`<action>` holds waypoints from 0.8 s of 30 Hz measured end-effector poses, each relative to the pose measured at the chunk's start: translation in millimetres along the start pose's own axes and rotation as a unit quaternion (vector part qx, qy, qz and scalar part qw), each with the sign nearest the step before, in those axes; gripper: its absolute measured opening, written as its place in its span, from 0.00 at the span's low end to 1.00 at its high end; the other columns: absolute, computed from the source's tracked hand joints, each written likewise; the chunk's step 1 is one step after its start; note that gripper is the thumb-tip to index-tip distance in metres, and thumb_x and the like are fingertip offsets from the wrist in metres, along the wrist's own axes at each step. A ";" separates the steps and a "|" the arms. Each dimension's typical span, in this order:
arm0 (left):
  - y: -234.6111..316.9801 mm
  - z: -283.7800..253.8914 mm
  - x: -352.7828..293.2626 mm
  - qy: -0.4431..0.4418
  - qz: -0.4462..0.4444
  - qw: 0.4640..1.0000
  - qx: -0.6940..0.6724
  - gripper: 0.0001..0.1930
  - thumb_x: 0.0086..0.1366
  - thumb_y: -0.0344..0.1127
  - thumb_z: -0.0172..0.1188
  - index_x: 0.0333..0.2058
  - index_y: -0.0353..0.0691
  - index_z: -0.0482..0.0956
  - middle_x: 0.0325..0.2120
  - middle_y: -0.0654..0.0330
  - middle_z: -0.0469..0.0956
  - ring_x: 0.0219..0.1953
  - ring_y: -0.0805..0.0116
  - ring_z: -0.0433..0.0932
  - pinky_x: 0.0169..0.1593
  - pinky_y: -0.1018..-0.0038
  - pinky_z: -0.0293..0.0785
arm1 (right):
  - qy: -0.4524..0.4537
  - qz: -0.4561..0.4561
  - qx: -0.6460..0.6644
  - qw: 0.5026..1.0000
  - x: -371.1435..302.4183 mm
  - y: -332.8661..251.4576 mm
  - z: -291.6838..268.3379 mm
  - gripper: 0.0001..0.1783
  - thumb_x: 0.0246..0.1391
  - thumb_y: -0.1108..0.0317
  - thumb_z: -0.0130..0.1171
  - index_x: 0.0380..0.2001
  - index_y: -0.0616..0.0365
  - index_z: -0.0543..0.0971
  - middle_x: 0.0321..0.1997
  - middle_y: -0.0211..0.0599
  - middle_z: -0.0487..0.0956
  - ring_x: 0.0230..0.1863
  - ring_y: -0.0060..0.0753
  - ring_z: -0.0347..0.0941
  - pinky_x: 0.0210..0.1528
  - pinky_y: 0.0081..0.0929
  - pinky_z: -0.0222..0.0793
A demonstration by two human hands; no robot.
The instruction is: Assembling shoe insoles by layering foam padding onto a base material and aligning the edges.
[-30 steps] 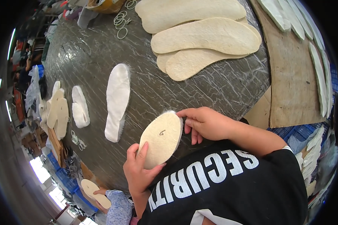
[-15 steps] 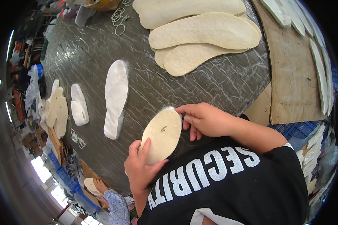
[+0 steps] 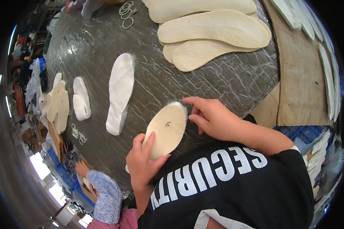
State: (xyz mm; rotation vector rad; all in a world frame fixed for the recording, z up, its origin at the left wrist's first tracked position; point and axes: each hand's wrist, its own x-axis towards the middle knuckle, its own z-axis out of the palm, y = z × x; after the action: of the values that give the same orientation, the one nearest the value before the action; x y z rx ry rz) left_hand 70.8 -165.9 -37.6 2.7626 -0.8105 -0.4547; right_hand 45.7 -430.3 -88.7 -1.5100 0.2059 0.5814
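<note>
My left hand [image 3: 143, 162] is closed on an insole [image 3: 168, 126], thumb and fingers over its lower part. Its beige felt side, with a small dark pen mark, faces up, and white fleece fringes the upper right edge. At that edge is my right hand [image 3: 212, 118], index finger stretched to the fleece tip and thumb apart from it; whether the finger touches is hard to tell. Left of the held piece, a white fleece insole [image 3: 120, 93] lies on the dark marbled table cover [image 3: 153, 72]. Farther left lies a folded white insole [image 3: 81, 99].
Large beige insoles [image 3: 218, 30] are piled at the far side, near rubber bands [image 3: 127, 15]. More beige insoles [image 3: 58, 103] lie at the left edge. A brown board [image 3: 300, 76] carries white insoles at right, above blue crates [image 3: 302, 133]. A co-worker's sleeve [image 3: 107, 194] is at lower left.
My right hand has shifted slightly along the insole's tip, its index finger reaching out more. My left hand keeps its hold. The co-worker's arm has come farther into view at lower left.
</note>
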 end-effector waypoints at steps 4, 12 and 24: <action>-0.5 4.0 5.9 0.000 0.025 1.000 0.001 0.39 0.35 0.43 0.78 0.50 0.41 0.78 0.47 0.52 0.73 0.38 0.50 0.79 0.39 0.62 0.76 | 0.088 -0.314 -0.339 0.882 3.8 2.2 9.5 0.49 0.30 0.60 0.76 0.62 0.50 0.68 0.52 0.37 0.74 0.57 0.41 0.69 0.57 0.43 0.65; 10.6 -19.2 -0.7 0.021 -0.022 0.994 -0.102 0.35 0.39 0.44 0.76 0.48 0.38 0.78 0.44 0.55 0.74 0.40 0.53 0.78 0.41 0.63 0.76 | -0.020 -0.314 -0.498 0.808 20.6 -15.4 27.3 0.52 0.28 0.57 0.76 0.63 0.47 0.67 0.57 0.35 0.71 0.61 0.34 0.65 0.69 0.56 0.45; -39.8 -17.0 3.0 0.022 -0.056 0.981 -0.185 0.09 0.54 0.31 0.64 0.31 0.34 0.76 0.43 0.54 0.79 0.40 0.51 0.78 0.42 0.63 0.74 | -0.004 -0.220 -0.535 0.816 2.5 -15.4 11.0 0.54 0.23 0.57 0.77 0.61 0.52 0.68 0.58 0.37 0.70 0.61 0.42 0.64 0.68 0.58 0.44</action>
State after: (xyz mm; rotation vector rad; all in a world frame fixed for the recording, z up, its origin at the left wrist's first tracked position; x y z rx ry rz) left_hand 98.6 -132.7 -34.5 2.4686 -0.4997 -0.5048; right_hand 52.7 -418.4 -75.5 -2.5411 -0.5823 0.3065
